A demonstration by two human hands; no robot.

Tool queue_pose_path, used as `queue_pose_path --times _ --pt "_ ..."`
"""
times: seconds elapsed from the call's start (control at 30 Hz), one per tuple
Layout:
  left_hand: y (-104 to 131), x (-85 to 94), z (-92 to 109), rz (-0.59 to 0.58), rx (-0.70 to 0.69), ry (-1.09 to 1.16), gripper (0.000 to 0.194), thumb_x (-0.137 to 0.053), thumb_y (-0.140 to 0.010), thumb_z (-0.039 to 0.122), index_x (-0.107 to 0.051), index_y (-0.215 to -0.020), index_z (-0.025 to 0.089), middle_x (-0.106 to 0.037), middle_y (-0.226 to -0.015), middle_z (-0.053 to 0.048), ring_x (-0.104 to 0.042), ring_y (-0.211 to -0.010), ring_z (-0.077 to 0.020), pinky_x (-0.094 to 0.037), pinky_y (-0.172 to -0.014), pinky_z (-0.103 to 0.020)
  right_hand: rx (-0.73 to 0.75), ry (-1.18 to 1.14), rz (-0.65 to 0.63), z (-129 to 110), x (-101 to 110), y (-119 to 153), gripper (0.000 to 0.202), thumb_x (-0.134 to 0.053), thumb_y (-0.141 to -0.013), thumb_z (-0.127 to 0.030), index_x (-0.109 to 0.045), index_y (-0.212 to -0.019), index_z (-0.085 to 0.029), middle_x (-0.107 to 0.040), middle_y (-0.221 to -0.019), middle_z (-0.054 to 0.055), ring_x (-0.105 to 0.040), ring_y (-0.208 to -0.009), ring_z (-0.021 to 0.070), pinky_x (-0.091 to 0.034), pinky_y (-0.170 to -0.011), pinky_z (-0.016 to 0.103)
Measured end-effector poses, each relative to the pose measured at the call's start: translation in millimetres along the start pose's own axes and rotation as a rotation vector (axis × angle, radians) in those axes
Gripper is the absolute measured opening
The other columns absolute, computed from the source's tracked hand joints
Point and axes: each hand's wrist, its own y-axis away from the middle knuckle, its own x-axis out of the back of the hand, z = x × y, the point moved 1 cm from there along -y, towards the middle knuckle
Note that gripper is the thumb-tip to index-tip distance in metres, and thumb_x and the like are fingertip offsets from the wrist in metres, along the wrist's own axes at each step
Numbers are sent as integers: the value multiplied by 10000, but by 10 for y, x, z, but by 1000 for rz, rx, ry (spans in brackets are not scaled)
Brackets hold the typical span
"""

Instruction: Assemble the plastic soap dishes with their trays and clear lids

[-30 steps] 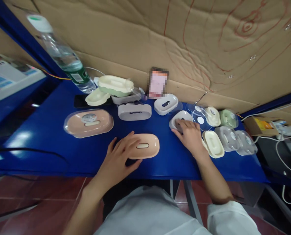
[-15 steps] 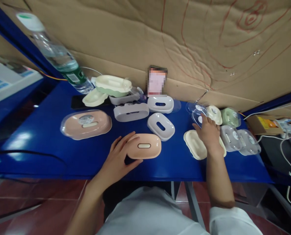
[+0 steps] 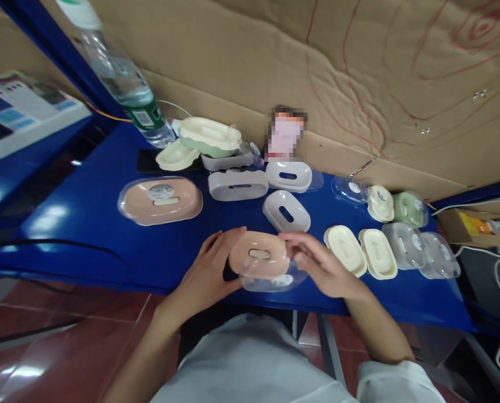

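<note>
My left hand [image 3: 211, 271] is wrapped round the left end of a peach oval plastic box [image 3: 260, 242], thumb at its near edge and fingers at the far edge. A cream strip fills the slot in the box's top. My right hand [image 3: 319, 266] pinches a clear plastic cover [image 3: 260, 284] with a round sticker, tilted over the near right part of the box. The fingertips of that hand are slightly blurred, close to the box's right end. Just behind the box lies a pale grey oval shell [image 3: 302, 215] with an open slot.
Two cream trays [image 3: 344, 249] lie to the right, near grey covered boxes [image 3: 401, 243], a green one [image 3: 406, 210] and another clear cover [image 3: 348, 190]. At left are a covered peach box [image 3: 144, 207] and a water bottle [image 3: 121, 81]. A phone [image 3: 285, 134] leans against the cardboard [image 3: 233, 61].
My right hand has come left from the clear covers at the table's right side, bringing one cover to the peach box. My left hand stays on the box. The view has shifted slightly.
</note>
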Motion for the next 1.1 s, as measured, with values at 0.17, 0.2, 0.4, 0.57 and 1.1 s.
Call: queue_pose_path --times 0.17,0.2,0.4,0.57,1.1 --pt "-16 -24 -6 -54 -45 -30 892 -796 -938 334 -296 -1676 352 -580 -1592 -83 -544 -1488 -317 -333 -1317 -572 71 171 208 107 -327 -158 351 -411 -1151 -257 -630 -1424 -244 -684 -1305 125 -678 -1242 224 -576 -1068 394" --pt "-27 -20 -7 -65 -54 -35 857 -785 -951 330 -317 -1669 353 -596 -1571 -79 -560 -1469 -308 -320 -1322 -577 72 195 249 140 -340 -183 334 -420 -1146 -241 -650 -1388 -244 -695 -1299 120 -679 -1244 226 -571 -1070 398" --pt "-62 -17 91 -70 -122 -68 1039 -829 -871 636 -292 -1711 343 -444 -1707 -139 -440 -1559 -399 -311 -1308 -642 -6 365 318 198 -346 -292 286 -442 -1146 -256 -727 -1170 -252 -791 -1179 60 -700 -1200 254 -503 -1103 467" --pt "-11 -136 273 -19 -163 -63 929 -691 -981 650 -262 -1723 293 -488 -1667 -174 -448 -1566 -356 -264 -1331 -639 -71 435 342 186 -333 -285 281 -488 -1129 -328 -727 -1241 -233 -747 -1261 103 -693 -1228 270 -534 -1075 440" --pt "-30 -30 102 -103 -18 -20 848 -723 -961 650 -372 -1674 354 -514 -1660 -108 -503 -1492 -359 -377 -1254 -574 302 319 -6 267 -254 -169 572 -605 -1066 -589 -620 -1496 -213 -669 -1498 153 -577 -1464 332 -521 -1184 537"
